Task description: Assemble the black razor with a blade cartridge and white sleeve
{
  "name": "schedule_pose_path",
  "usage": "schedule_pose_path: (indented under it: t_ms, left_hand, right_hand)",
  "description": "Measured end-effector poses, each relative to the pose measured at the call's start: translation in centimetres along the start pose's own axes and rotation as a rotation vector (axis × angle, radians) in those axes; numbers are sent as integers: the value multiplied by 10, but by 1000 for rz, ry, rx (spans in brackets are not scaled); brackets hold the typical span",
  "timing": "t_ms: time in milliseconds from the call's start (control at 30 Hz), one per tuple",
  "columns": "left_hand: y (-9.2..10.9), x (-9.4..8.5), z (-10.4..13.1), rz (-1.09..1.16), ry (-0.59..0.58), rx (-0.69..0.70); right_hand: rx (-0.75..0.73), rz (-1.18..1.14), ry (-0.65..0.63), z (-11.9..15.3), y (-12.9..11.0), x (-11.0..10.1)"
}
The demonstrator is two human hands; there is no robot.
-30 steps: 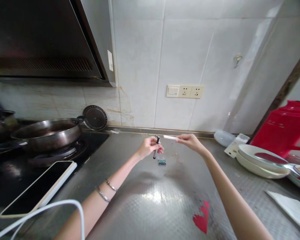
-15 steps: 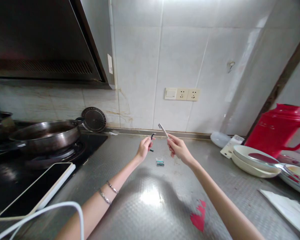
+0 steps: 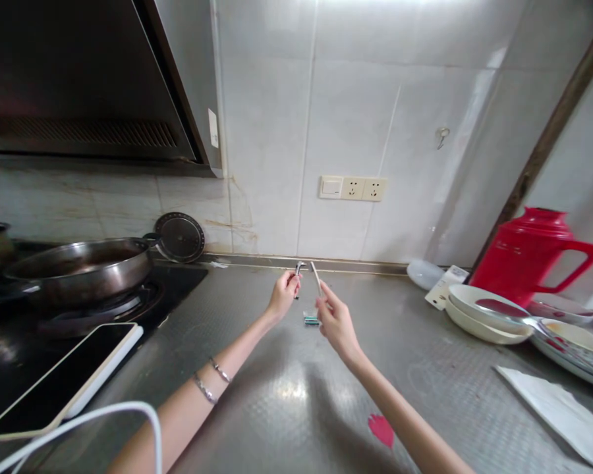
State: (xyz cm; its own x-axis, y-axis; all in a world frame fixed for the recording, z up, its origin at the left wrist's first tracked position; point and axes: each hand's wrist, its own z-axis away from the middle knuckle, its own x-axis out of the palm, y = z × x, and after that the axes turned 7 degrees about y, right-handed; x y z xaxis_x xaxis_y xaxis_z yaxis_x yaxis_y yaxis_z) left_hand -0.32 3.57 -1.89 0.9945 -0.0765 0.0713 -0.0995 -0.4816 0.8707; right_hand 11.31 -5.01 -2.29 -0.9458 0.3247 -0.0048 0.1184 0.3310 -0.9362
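My left hand (image 3: 282,295) pinches a small dark-and-silver tool (image 3: 298,268) between thumb and fingers, its shiny head up. My right hand (image 3: 337,324) pinches a slim pale stick (image 3: 317,276), tilted so that its far end points toward eleven o'clock, close beside the tool's head; a narrow gap shows between them. The fingers of both hands are curled. Two silver bangles (image 3: 208,387) circle my left wrist area.

Just beside my right fingers, at six o'clock from the two held things, a little green-and-dark piece (image 3: 311,321) lies on the metal counter (image 3: 257,408). Farther off at five o'clock is a ragged red patch (image 3: 381,429), partly behind my right forearm.

Toward eight o'clock lie a phone (image 3: 59,382) and a white cable (image 3: 128,407). A steel pan (image 3: 93,273) sits on the stove at nine, and a round dark disc (image 3: 179,237) leans on the wall at ten. The switch-and-socket panel (image 3: 353,188) is on the wall at one. At three stand stacked dishes (image 3: 489,322) and a red flask (image 3: 524,257); a white sheet (image 3: 556,408) lies at four.
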Motion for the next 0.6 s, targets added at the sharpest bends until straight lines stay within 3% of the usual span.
schedule_pose_path:
  t_ms: [100, 300, 500, 600]
  left_hand:
    - [-1, 1, 1, -25, -29, -8]
    - [-4, -1, 0, -22, -31, 6]
    - [-5, 4, 5, -7, -56, -10]
    - [-5, 5, 5, 2, -45, -10]
  right_hand:
    - [51, -64, 65, -9, -9, 1]
    - [236, -240, -17, 14, -18, 10]
    - [258, -396, 67, 7, -28, 9]
    - [278, -400, 45, 14, -30, 13]
